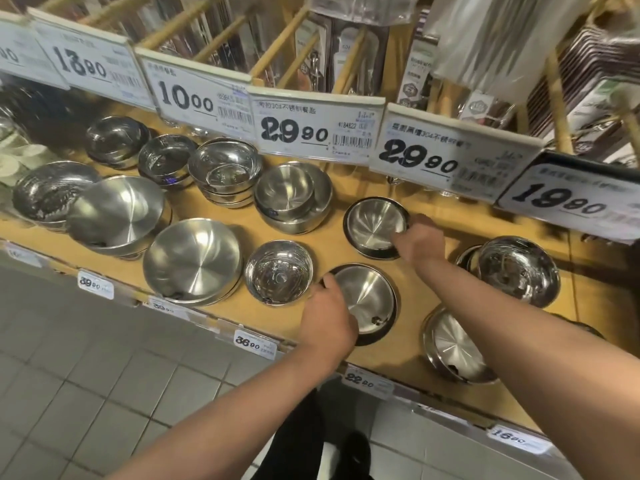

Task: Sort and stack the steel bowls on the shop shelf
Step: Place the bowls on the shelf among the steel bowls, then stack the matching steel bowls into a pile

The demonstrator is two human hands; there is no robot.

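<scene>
Many steel bowls stand on a wooden shelf. My left hand grips the near-left rim of a brushed bowl with a dark outside at the shelf's front. My right hand holds the right rim of a similar dark-rimmed bowl farther back. A small shiny bowl sits just left of my left hand. A stack of brushed bowls stands behind it.
Left are a wide brushed bowl, a tilted bowl and shiny stacks. Right are a shiny bowl and a ridged bowl. Price cards hang overhead. Tiled floor lies below.
</scene>
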